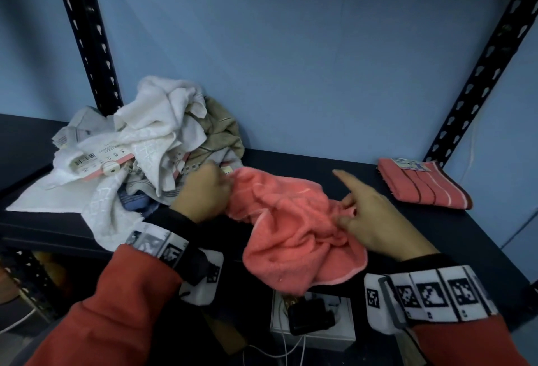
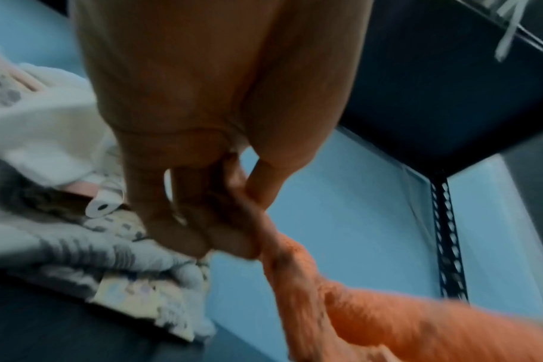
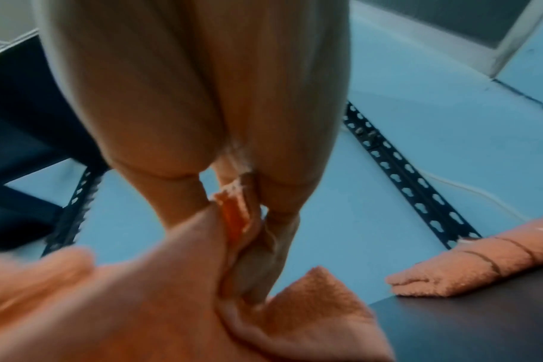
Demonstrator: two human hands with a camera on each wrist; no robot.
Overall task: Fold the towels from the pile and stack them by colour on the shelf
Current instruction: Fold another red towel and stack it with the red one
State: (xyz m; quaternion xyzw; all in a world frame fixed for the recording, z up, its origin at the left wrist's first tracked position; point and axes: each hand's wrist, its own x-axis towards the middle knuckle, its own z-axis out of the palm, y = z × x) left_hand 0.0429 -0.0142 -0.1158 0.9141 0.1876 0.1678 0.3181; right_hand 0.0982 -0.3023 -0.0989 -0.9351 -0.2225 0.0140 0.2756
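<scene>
A crumpled coral towel (image 1: 291,220) lies on the dark shelf (image 1: 334,162) between my hands, its lower part hanging over the front edge. My left hand (image 1: 203,191) grips its left end; the left wrist view shows my left hand (image 2: 227,220) with fingers curled round the twisted coral towel (image 2: 372,318). My right hand (image 1: 366,214) pinches a fold of its right side, with the index finger held out straight. The right wrist view shows my right hand (image 3: 248,232) pinching the coral towel (image 3: 171,306). A pile of white, beige and grey towels (image 1: 139,147) sits at the left.
A folded coral towel with dark stripes (image 1: 422,183) lies at the back right of the shelf, beside a black perforated upright (image 1: 489,66). Another upright (image 1: 87,34) stands behind the pile. Below the shelf edge sits a white box (image 1: 314,322) with cables.
</scene>
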